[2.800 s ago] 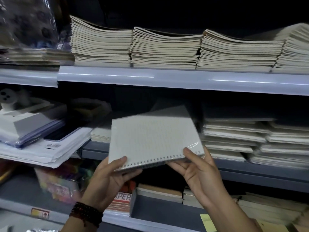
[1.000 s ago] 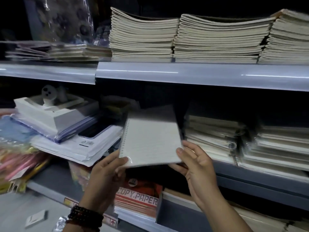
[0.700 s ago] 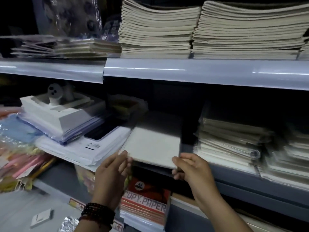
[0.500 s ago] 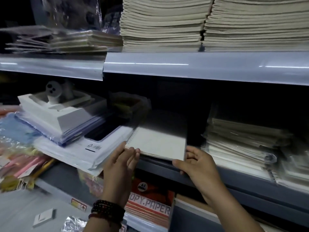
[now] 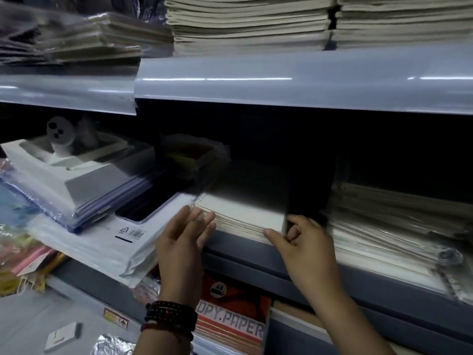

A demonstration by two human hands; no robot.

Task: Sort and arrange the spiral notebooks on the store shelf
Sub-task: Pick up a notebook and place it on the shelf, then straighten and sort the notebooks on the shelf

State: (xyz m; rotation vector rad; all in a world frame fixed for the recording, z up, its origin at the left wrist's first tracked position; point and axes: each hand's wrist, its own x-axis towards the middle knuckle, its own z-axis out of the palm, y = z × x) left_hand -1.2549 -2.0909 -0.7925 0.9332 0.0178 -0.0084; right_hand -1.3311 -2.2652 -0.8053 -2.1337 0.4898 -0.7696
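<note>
A white spiral notebook (image 5: 245, 211) lies flat on top of a short pile of notebooks at the front of the middle shelf (image 5: 332, 275), its wire binding on the left. My left hand (image 5: 183, 237) touches the pile's left front corner with straight fingers. My right hand (image 5: 302, 242) is at the pile's right front corner, its thumb and curled fingers on that corner. The back of the notebook fades into the dark shelf.
A messy stack of wrapped spiral notebooks (image 5: 399, 226) sits right of the pile. White packets, a phone (image 5: 151, 206) and a white box (image 5: 74, 170) lie left. Tall notebook stacks (image 5: 248, 24) fill the upper shelf. Copy paper reams (image 5: 230, 326) sit below.
The notebook went from being held tilted in front of the shelf to lying flat on the pile. Both hands followed it in and now sit at its front corners.
</note>
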